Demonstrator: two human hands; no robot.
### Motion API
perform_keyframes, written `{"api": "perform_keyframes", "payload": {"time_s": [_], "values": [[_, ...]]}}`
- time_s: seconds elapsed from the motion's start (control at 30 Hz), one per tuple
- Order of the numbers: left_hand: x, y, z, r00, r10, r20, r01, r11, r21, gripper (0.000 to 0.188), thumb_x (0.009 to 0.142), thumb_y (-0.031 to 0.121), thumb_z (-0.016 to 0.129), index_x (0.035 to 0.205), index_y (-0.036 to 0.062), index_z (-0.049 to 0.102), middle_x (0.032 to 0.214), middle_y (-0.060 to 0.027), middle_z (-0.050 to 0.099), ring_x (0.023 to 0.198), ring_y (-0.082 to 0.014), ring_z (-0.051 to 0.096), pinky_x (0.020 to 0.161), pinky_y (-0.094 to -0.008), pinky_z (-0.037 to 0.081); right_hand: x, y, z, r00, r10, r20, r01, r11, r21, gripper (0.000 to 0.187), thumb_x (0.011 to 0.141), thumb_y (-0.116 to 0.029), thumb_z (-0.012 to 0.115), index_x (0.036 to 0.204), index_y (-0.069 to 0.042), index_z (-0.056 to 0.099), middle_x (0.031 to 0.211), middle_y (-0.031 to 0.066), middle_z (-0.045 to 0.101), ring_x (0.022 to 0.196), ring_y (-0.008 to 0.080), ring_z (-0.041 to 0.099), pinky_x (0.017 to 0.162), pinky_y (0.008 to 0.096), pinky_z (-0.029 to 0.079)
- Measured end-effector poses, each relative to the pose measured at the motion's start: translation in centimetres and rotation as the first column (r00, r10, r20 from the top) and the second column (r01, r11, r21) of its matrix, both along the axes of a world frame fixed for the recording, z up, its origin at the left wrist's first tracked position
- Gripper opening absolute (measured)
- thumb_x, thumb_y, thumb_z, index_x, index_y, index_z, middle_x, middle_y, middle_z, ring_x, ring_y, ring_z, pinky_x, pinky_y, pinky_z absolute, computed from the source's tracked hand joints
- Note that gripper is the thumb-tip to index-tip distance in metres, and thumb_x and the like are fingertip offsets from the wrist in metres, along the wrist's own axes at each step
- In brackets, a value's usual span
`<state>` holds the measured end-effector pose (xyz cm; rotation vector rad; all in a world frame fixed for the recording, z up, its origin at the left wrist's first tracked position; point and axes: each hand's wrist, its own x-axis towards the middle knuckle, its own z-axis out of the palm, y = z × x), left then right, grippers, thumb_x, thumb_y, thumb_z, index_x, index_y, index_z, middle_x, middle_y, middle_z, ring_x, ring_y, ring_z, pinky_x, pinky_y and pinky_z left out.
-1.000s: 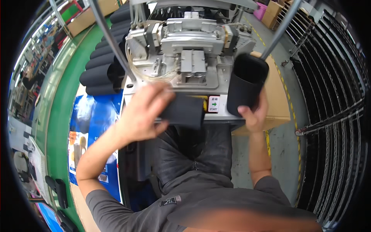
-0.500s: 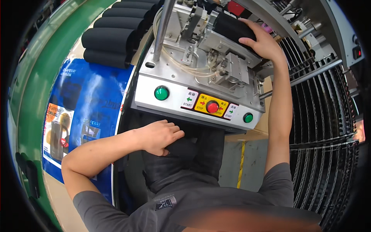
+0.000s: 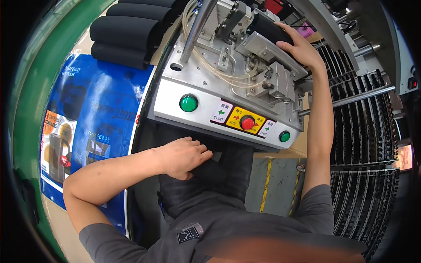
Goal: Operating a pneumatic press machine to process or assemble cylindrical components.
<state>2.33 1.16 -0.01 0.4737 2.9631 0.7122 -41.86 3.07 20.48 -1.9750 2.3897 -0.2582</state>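
Observation:
My right hand (image 3: 302, 47) reaches to the far side of a metal bench machine (image 3: 210, 81). Its fingers and thumb are around the end of a black, rounded, tube-like part (image 3: 269, 31), which rests along a metal block of the machine. The far ends of the fingers are partly hidden by the part. My left hand (image 3: 186, 158) is closed with curled fingers over my lap, just below the machine's front edge. Dark material (image 3: 211, 171) lies beside it; whether the fingers hold any of it is hard to see.
Several black curved parts (image 3: 125, 33) lie in a row at the left, beyond a blue printed sheet (image 3: 101, 94). The machine's front panel carries green buttons (image 3: 188, 103) and a red one (image 3: 247, 123). Metal posts (image 3: 195, 33) rise from it. Black racks (image 3: 359, 188) stand at the right.
The view has shifted a little, so the machine appears slightly farther right. My right hand stays on the black tube-like part; my left hand remains closed over my lap.

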Motion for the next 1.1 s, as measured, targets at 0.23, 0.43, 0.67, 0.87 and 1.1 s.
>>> {"api": "perform_keyframes", "payload": {"time_s": [0.23, 0.43, 0.67, 0.87, 1.1], "values": [[-0.6, -0.1, 0.2, 1.0, -0.007, 0.027, 0.007, 1.0, 0.002, 0.064, 0.076, 0.026, 0.092, 0.128, 0.0005, 0.066, 0.119, -0.0151, 0.073, 0.111, -0.0353, 0.071, 0.103, -0.0456, 0.056, -0.6, -0.7, 0.6, 1.0, -0.013, -0.018, 0.015, 0.996, 0.083, 0.069, 0.108, -0.029, 0.067, 0.172, -0.021, 0.044, 0.166, 0.01, 0.059, 0.145, 0.031, 0.06, 0.121, 0.0438, 0.045], [-0.5, -0.5, 0.0, 0.999, 0.009, 0.044, -0.009, 1.0, 0.02, 0.067, 0.076, 0.027, 0.092, 0.131, 0.0004, 0.064, 0.12, -0.0161, 0.071, 0.11, -0.0356, 0.07, 0.103, -0.0453, 0.056, 0.2, -0.7, 1.2, 1.0, 0.01, -0.022, -0.008, 0.994, 0.107, 0.067, 0.109, -0.03, 0.066, 0.172, -0.02, 0.046, 0.165, 0.0098, 0.061, 0.144, 0.0291, 0.061, 0.121, 0.0424, 0.045], [-1.3, -0.6, 0.1, 0.996, -0.034, 0.083, 0.031, 0.999, 0.032, 0.068, 0.075, 0.027, 0.093, 0.131, 0.0002, 0.063, 0.119, -0.0159, 0.071, 0.11, -0.0364, 0.069, 0.102, -0.0449, 0.055, -0.6, -0.2, 0.0, 0.998, 0.046, -0.047, -0.046, 0.999, -0.004, 0.063, 0.109, -0.028, 0.067, 0.169, -0.018, 0.051, 0.164, 0.0104, 0.062, 0.141, 0.0256, 0.064, 0.118, 0.039, 0.047], [-1.2, -0.1, 0.2, 0.997, -0.019, 0.072, 0.015, 0.999, 0.052, 0.065, 0.075, 0.024, 0.092, 0.128, 0.0002, 0.065, 0.119, -0.0159, 0.073, 0.109, -0.0367, 0.072, 0.102, -0.0454, 0.057, 3.4, -0.4, 0.6, 1.0, -0.003, 0.028, 0.002, 1.0, 0.016, 0.059, 0.109, -0.023, 0.065, 0.167, -0.018, 0.054, 0.16, 0.0096, 0.066, 0.138, 0.0238, 0.065, 0.117, 0.0367, 0.048], [-1.7, 0.0, 1.6, 0.996, 0.055, 0.064, -0.061, 0.993, 0.101, 0.07, 0.071, 0.019, 0.093, 0.132, 0.0027, 0.062, 0.122, -0.0174, 0.071, 0.114, -0.0392, 0.07, 0.105, -0.0469, 0.055, -5.6, -2.9, -2.8, 0.989, 0.105, 0.1, -0.094, 0.99, -0.102, 0.064, 0.108, -0.032, 0.062, 0.164, -0.003, 0.048, 0.161, 0.0204, 0.058, 0.141, 0.0386, 0.058, 0.119, 0.0463, 0.046]]}}
